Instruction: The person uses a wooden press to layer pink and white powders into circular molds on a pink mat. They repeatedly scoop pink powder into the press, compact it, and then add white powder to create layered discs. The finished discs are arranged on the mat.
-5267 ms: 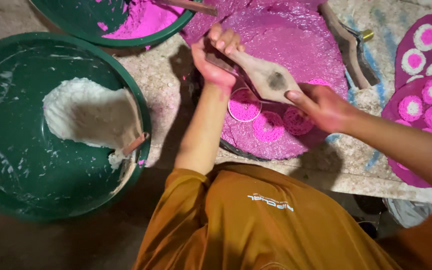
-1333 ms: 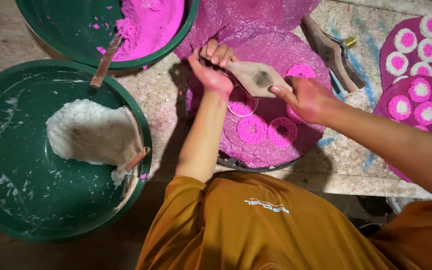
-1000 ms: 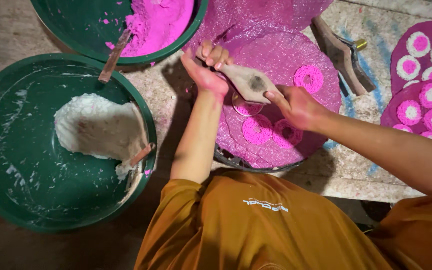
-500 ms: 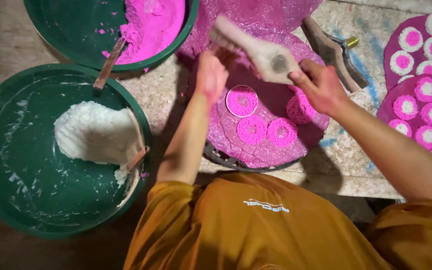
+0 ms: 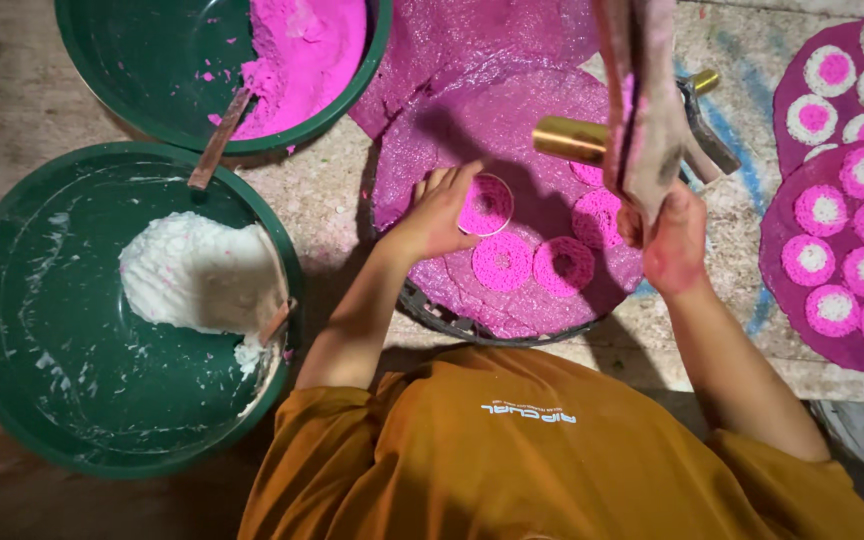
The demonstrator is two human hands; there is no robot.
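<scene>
Head view: a pink cake (image 5: 485,205) is being steadied by the left hand (image 5: 439,212) on the round pink-dusted tray (image 5: 512,120), at the tray's middle-left, just above two more pink cakes (image 5: 503,262). Left grip is spread apart, fingertips (image 5: 462,178) resting at the cake's rim, not clamped round it. The wooden mould (image 5: 642,100) is being held up by the right hand (image 5: 670,240), grip clamped on its lower end.

To do this well, judging from the pic: light touch w/ the fingertips, edge only, so the soft rim isn't being crushed; mould being kept clear above, no crumbs dropping onto the cakes.

Cake is round & flat, so no long axis; face is pointing up. Mould's long axis is running nearly vertical in the pic, free end toward the top edge.

White powder (image 5: 197,275) and pink powder (image 5: 297,55) are sitting in green basins on the left; finished cakes (image 5: 842,250) on the right of the desk.
</scene>
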